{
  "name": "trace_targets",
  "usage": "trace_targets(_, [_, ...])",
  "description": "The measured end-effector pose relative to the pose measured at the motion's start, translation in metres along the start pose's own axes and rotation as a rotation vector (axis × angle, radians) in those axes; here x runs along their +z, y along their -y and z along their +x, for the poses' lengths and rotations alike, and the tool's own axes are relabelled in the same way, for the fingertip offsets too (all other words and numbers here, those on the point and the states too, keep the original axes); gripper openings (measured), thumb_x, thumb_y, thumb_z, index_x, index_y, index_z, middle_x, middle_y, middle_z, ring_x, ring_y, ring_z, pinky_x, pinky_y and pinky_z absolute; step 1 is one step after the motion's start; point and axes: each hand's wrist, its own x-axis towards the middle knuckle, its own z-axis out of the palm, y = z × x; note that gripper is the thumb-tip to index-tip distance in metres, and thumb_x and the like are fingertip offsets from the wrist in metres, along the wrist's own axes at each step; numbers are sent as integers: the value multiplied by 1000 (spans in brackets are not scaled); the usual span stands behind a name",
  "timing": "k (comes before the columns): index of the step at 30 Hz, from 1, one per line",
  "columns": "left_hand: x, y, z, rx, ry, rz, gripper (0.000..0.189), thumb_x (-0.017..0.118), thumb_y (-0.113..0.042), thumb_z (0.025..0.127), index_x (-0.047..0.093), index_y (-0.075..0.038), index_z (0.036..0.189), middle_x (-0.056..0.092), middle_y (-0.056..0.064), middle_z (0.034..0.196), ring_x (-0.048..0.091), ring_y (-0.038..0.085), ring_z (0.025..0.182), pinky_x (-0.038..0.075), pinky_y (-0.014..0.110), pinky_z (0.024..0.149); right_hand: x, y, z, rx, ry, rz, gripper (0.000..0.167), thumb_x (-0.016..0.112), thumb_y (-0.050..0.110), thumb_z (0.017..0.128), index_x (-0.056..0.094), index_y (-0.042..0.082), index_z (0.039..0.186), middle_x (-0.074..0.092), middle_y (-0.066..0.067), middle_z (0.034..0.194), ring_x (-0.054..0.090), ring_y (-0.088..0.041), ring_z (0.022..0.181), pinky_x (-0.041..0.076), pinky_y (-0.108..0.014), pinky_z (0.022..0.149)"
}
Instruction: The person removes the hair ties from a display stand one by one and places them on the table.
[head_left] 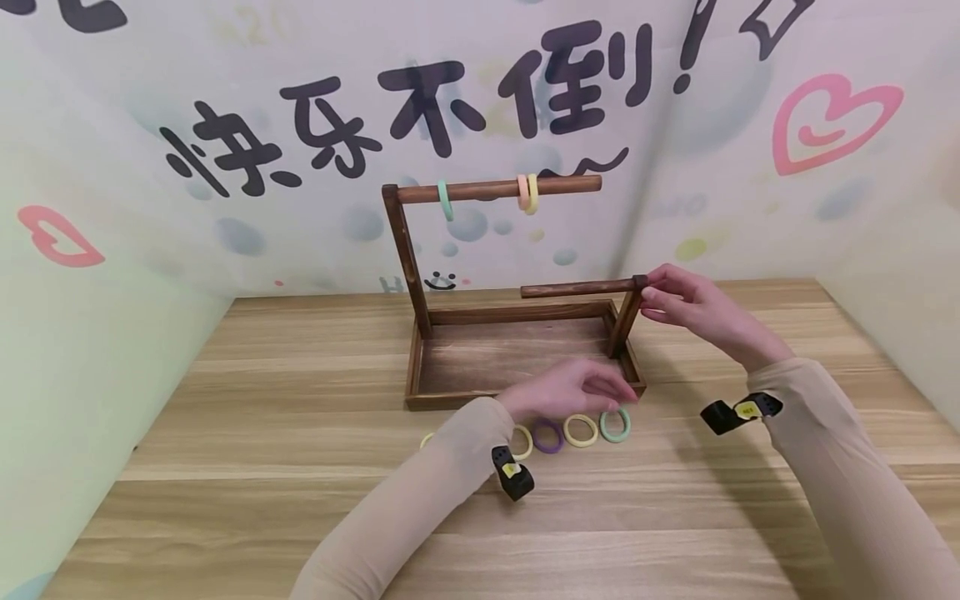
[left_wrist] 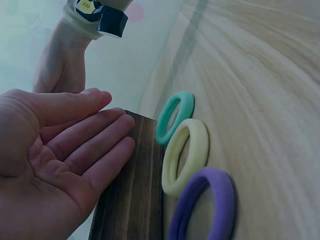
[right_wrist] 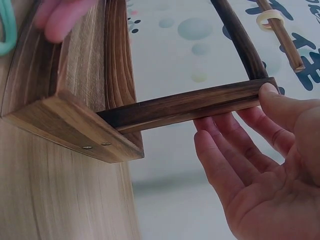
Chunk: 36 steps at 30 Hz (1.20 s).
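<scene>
My right hand (head_left: 701,312) pinches the top of the short post (right_wrist: 190,104) of a dark wooden rack, thumb on one side and fingers on the other. My left hand (head_left: 570,390) is over the front rim of the rack's tray (head_left: 450,402), its fingers loosely extended and holding nothing. Near its fingertips a green hair tie (left_wrist: 186,105) lies on the table, with a yellow hair tie (left_wrist: 201,145) and a purple hair tie (left_wrist: 226,200) beside it. More yellow ones are partly hidden by the left arm. The short post's lower bar (head_left: 573,289) is bare.
On the rack's tall post (head_left: 408,262), the upper bar (head_left: 480,192) carries a green hair tie (head_left: 446,202), a pink one (head_left: 522,193) and a yellow one (head_left: 533,196). A printed cloth (head_left: 337,242) hangs behind the wooden table (head_left: 247,400). Both wrists wear black camera mounts.
</scene>
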Motion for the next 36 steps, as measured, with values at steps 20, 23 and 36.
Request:
trace_targets(20, [-27,-9,-30,34,-54,-105,29,59,3,93,61,6,122,61,19,125,58,20,116,43,22,97,1,-1,0,2,-11,-4,20,51,15,102,50,-1,114,57,-8,108,62,-8,101,49,-27,90])
trace_targets(23, [-31,-9,-36,11,-80,-101,27,59,2,94,61,8,120,62,22,121,60,24,113,45,22,94,1,-1,0,0,-9,1,20,51,14,102,50,-1,114,57,-8,107,62,-8,100,49,-27,90])
trace_targets(36, [-58,-12,-62,-17,-223,-72,23,59,-1,95,63,6,117,65,19,116,63,26,106,50,26,90,-1,0,-1,10,5,-24,22,50,15,102,48,-2,116,56,-10,107,62,-7,102,50,-25,89])
